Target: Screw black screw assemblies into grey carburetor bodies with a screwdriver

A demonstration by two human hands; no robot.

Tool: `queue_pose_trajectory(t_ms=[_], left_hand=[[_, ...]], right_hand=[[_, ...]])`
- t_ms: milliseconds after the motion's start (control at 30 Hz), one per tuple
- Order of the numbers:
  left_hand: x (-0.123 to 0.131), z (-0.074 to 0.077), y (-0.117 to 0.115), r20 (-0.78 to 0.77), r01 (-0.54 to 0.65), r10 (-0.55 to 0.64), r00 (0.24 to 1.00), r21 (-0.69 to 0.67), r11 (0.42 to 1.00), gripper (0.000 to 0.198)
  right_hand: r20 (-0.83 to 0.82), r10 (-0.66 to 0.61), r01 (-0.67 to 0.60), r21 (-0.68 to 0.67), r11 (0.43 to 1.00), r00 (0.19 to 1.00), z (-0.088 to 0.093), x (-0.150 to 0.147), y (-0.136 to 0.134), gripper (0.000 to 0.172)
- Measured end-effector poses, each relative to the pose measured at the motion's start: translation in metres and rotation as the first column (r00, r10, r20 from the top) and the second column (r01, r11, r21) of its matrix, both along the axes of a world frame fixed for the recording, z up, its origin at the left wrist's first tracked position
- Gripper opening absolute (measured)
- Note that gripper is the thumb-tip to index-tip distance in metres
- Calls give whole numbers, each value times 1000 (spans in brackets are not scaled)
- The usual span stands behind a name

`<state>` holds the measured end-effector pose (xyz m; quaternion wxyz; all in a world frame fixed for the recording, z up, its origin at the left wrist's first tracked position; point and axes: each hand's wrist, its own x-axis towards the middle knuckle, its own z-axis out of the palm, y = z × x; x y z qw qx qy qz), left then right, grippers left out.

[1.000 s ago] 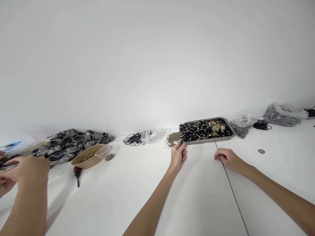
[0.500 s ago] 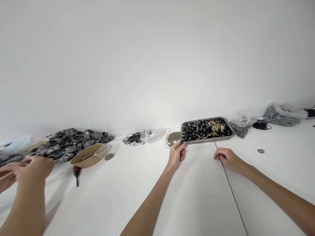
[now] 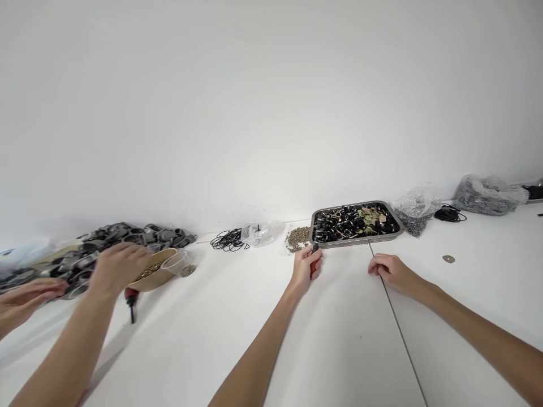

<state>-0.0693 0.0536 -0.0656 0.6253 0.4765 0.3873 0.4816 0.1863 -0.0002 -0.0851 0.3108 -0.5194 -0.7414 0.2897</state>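
My left hand (image 3: 304, 268) is wrapped round a red and black screwdriver handle (image 3: 314, 263), black end up, just in front of the metal tray (image 3: 356, 243). The rest of the tool is hidden by my fingers. My right hand (image 3: 390, 271) rests on the white table beside the seam, fingers curled under. Whatever it holds, if anything, is hidden. The tray is full of small black parts (image 3: 339, 223), with greenish-brass flat pieces (image 3: 370, 219) on top. Next to its left side lies a heap of small brass-coloured parts (image 3: 298, 238).
At left, a co-worker's hands (image 3: 121, 265) work near a pile of grey rings (image 3: 165, 234), a tan bowl (image 3: 155, 281) and another red-black tool (image 3: 132, 299). Black cords (image 3: 229, 240) and plastic bags (image 3: 490, 198) line the wall. A flat metal piece (image 3: 448, 259) lies at right.
The black end of the tool in my left hand has tipped slightly and shows less blur. My right hand is still. One of the co-worker's hands has moved right, toward the bowl.
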Motion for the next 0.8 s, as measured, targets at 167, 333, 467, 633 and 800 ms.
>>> queue_pose_trajectory(t_ms=[167, 333, 467, 633, 800], left_hand=[[1, -2, 1, -14, 11, -11, 1000, 2, 1000, 37], [2, -4, 3, -106, -86, 90, 990, 49, 995, 36], [1, -6, 4, -215, -59, 87, 973, 137, 989, 34], [-1, -6, 4, -298, 26, 17, 955, 137, 990, 35], [-2, 2, -1, -398, 219, -169, 902, 83, 972, 36]], right_hand=[[14, -5, 5, 7, 1000, 1000, 0, 1, 0, 31], [8, -3, 3, 16, 1000, 1000, 2, 0, -1, 31], [7, 1, -2, 26, 1000, 1000, 2, 0, -1, 30], [23, -3, 3, 31, 1000, 1000, 3, -1, -1, 31], [24, -1, 0, 36, 999, 1000, 4, -2, -2, 31]])
